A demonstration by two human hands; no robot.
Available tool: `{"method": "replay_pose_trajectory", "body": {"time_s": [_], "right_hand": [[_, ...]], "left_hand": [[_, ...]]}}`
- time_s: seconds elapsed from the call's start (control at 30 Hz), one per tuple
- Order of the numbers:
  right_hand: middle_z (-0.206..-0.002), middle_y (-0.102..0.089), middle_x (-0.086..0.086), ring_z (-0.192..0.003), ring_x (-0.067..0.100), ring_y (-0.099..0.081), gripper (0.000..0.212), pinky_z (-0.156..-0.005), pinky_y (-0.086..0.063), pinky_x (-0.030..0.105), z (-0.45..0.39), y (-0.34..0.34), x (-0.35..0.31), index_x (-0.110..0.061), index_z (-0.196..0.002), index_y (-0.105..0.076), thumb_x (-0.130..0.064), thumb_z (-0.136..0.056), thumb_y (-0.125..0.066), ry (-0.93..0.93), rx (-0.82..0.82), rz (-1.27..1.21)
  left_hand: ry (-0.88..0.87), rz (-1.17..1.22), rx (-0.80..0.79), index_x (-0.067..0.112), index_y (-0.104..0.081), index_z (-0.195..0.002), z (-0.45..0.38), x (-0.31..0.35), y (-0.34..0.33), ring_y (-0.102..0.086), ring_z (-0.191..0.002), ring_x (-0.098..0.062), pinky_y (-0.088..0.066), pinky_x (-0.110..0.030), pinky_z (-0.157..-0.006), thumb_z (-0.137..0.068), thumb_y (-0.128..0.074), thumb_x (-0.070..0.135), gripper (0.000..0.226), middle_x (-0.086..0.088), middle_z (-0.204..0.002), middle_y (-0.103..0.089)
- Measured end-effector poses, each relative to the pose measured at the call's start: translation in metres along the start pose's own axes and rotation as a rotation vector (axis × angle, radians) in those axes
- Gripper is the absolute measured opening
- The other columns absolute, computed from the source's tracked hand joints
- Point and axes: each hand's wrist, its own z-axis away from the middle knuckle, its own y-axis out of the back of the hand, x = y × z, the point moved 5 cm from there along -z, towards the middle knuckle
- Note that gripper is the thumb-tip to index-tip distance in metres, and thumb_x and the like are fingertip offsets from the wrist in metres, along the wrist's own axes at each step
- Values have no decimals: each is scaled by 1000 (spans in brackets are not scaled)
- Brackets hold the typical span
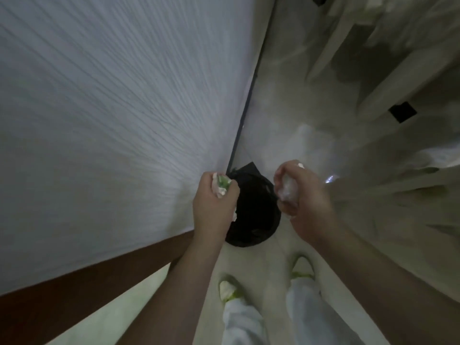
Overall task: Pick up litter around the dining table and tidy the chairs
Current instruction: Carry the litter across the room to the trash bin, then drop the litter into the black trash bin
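Head view: left of the black-lined bin, the left hand grips crumpled green-white litter beside the white wall's edge. Right of the bin, the right hand grips a white wad over open floor.

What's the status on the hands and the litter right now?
Left hand grips crumpled green-and-white litter. Right hand grips a crumpled white wad. Both over the black bin. Nothing in the way.
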Motion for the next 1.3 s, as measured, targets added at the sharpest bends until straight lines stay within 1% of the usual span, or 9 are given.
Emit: {"method": "replay_pose_trajectory", "body": {"time_s": [0.07,0.17,0.33,0.5,0.63,0.8,0.9,1.07,1.3], "right_hand": [[-59,-47,3,-45,17,-29,29,-41,-15,22,-21,17,39,-15,-64,-56,-15,-92,-47,-42,45,89],[-54,-49,-1,-44,16,-35,31,-43,-23,26,-50,40,94,-23,-59,-61,-21,-89,-54,-139,167,256],[-74,-58,2,-65,12,-54,31,-59,-42,27,-77,59,161,-11,-90,-57,-39,-97,-46,47,151,698],[-108,-51,3,-95,17,-53,24,-84,-48,33,-99,57,202,-19,-114,-52,-31,-93,-52,136,99,1108],[-123,-42,7,-111,22,-42,44,-90,-37,29,-97,48,211,-20,-132,-43,-22,-90,-56,207,4,1223],[-137,-39,10,-123,27,-37,64,-97,-42,42,-100,39,219,-22,-146,-30,-23,-88,-58,263,-108,1358],[-145,-34,11,-132,29,-32,67,-103,-37,49,-96,40,222,-25,-148,-26,-27,-89,-56,246,-149,1413],[-149,-32,11,-136,28,-28,66,-110,-29,45,-81,45,210,-24,-149,-24,-24,-90,-53,290,-139,1510],[-147,-37,17,-134,32,-35,68,-108,-30,46,-58,45,180,-19,-148,-29,-22,-86,-56,397,-132,1621]], "left_hand": [[10,-90,-30,22,-55,-91,-10,-41,-13,-57,-63,-1,-41,-11,-54,-85,-66,23,13,7,-75,-61],[-53,-273,-79,24,-53,-92,-24,-95,-28,-60,-70,-7,-47,-21,-60,-83,-68,30,18,6,-78,-62],[-165,-520,-79,28,-49,-101,-41,-156,-43,-57,-79,-10,-47,-27,-62,-81,-67,36,28,8,-89,-58],[-299,-725,-101,18,-53,-109,-47,-184,-54,-53,-85,-18,-47,-35,-67,-78,-63,33,36,-2,-94,-57],[-369,-846,-40,13,-55,-106,-46,-189,-55,-50,-83,-21,-34,-29,-66,-75,-67,28,36,-7,-92,-56],[-369,-867,-62,13,-55,-108,-46,-195,-58,-50,-87,-23,-35,-30,-70,-75,-68,30,40,-8,-96,-56],[-366,-867,-94,14,-55,-111,-43,-196,-58,-51,-92,-24,-38,-33,-72,-74,-69,31,43,-8,-101,-56],[-356,-890,-125,18,-50,-122,-37,-190,-53,-49,-111,-26,-45,-43,-80,-75,-65,37,53,-7,-118,-54],[-396,-983,-168,19,-46,-134,-27,-171,-44,-46,-124,-27,-43,-47,-89,-78,-54,43,62,-7,-131,-52]]}}
